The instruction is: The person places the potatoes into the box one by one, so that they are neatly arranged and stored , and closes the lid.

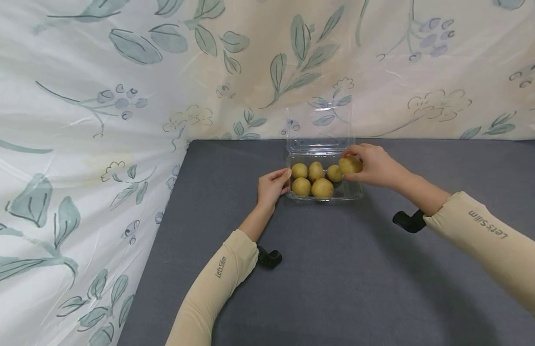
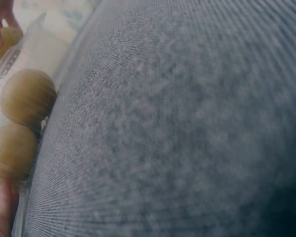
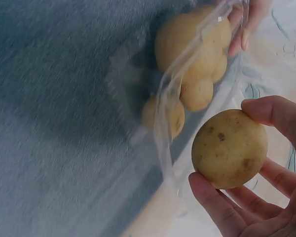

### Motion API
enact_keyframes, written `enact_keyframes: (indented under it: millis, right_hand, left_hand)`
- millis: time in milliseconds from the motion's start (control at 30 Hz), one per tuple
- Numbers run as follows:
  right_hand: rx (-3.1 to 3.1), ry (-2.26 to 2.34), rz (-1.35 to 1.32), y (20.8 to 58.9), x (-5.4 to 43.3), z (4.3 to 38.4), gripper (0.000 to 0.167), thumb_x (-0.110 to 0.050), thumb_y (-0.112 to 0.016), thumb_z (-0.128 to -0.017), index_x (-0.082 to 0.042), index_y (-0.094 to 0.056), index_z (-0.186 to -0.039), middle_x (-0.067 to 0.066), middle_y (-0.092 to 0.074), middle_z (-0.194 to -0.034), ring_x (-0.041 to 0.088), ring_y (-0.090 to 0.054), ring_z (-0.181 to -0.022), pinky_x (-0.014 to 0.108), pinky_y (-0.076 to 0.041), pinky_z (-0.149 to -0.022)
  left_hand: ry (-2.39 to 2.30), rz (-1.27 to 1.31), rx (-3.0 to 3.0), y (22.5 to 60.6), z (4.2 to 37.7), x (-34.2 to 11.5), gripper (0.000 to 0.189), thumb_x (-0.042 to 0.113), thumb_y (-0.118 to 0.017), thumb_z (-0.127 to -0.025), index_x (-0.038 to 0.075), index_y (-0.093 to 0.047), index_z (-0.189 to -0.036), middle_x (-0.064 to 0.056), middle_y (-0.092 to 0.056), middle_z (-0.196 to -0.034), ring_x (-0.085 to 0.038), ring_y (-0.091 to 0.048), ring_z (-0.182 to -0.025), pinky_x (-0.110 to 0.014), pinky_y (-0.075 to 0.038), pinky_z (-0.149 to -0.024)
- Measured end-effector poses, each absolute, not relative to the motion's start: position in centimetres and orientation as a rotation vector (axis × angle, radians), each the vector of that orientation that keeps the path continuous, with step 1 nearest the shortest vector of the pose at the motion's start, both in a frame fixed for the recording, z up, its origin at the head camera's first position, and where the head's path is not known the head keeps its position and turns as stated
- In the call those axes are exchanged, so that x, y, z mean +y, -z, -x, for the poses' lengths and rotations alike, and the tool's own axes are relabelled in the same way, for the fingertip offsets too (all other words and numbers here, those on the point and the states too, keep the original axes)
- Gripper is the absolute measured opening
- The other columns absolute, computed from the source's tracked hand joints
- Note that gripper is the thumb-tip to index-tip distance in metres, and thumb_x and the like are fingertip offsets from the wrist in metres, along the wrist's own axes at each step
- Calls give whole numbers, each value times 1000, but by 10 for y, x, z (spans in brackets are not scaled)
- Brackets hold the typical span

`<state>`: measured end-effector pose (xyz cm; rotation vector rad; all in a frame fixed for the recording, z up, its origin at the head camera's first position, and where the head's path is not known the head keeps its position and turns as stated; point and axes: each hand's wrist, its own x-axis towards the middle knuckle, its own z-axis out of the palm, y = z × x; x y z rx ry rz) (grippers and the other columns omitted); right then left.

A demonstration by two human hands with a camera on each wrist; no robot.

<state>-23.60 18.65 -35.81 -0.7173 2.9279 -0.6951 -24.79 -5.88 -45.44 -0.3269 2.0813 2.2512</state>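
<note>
A clear plastic clamshell box (image 1: pixel 348 193) stands with its lid raised toward the back. Several yellow-brown potatoes (image 1: pixel 322 188) lie inside, mostly in its left and middle parts. At the box's left end, my left hand (image 1: pixel 270 188) holds the rim and wall, fingers beside the nearest potatoes. My right hand (image 1: pixel 377 166) pinches another potato (image 3: pixel 229 149) between thumb and fingertips, over the right end of the box. Dark spots mark this potato's skin in the right wrist view. The left wrist view has the left fingers (image 2: pixel 5 210) against the box's wall.
Dark grey cloth covers the table (image 1: pixel 328 288). A white curtain with leaf prints (image 1: pixel 258 62) hangs behind the box and along the left side. Black wrist devices (image 1: pixel 269 258) sit at both beige sleeves (image 1: pixel 224 274).
</note>
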Motion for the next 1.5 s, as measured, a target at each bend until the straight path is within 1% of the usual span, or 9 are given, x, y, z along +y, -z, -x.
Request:
enact_keyframes:
  millis: [200,400,567,700,833,933,1033,1267,1500]
  right_hand:
    - [2877,617,783,365,173,238,41,-12,-74,-76,0,-56,-111,25,-57,-110,35,-55,-94,44,-49,-69]
    - [2840,495,765,372,166,240,40,-12,-74,-76,-1,-57,-111,24,-57,-107,34,-57,-91,45,-50,-71]
    - [2819,450,747,376,163,241,40,-13,-74,-75,-1,-59,-110,23,-57,-106,31,-56,-87,44,-49,-70]
    - [2809,438,734,378,163,241,41,-14,-74,-75,-2,-58,-111,23,-55,-108,32,-55,-89,45,-49,-71]
    - [2804,416,729,377,160,240,41,-13,-74,-75,-3,-58,-112,24,-52,-107,33,-55,-88,45,-50,-70]
    - [2798,381,720,376,157,240,42,-11,-74,-75,-3,-58,-113,25,-51,-106,33,-55,-85,45,-52,-68]
    - [2812,348,703,377,154,240,43,-11,-74,-74,-3,-58,-112,25,-51,-105,32,-55,-83,45,-52,-66]
    - [2854,322,696,381,153,240,42,-13,-76,-71,-3,-59,-109,23,-53,-101,30,-54,-78,44,-51,-63]
    - [2893,278,717,383,154,240,43,-16,-77,-69,-2,-58,-105,21,-54,-94,28,-53,-72,42,-51,-58]
  left_hand:
    - [-2261,311,2073,453,248,-60,27,17,-68,-86,0,-68,-107,-14,-69,-102,-14,-64,-79,-25,-56,-63]
    - [-2244,312,2062,453,247,-61,28,19,-68,-85,2,-69,-107,-13,-69,-101,-16,-65,-82,-27,-57,-67]
    - [-2250,297,2047,455,247,-62,28,19,-68,-85,2,-69,-107,-14,-69,-102,-16,-65,-82,-28,-57,-68]
    - [-2252,303,2049,456,247,-61,28,19,-68,-85,2,-69,-107,-14,-68,-102,-18,-66,-84,-27,-57,-68]
    - [-2251,301,2051,454,247,-61,29,20,-69,-85,2,-68,-108,-15,-68,-103,-24,-66,-90,-27,-57,-68]
    - [-2229,297,2061,442,241,-61,29,17,-66,-87,0,-67,-110,-18,-66,-107,-31,-64,-97,-29,-57,-70]
    - [-2217,297,2051,441,241,-61,29,15,-65,-87,-1,-66,-111,-19,-65,-109,-34,-61,-101,-30,-57,-71]
    - [-2253,313,2031,455,247,-62,29,20,-68,-85,2,-68,-109,-13,-68,-104,-24,-65,-92,-26,-56,-67]
    - [-2255,299,2052,455,247,-61,30,20,-68,-85,2,-68,-109,-14,-68,-104,-17,-66,-85,-32,-57,-72]
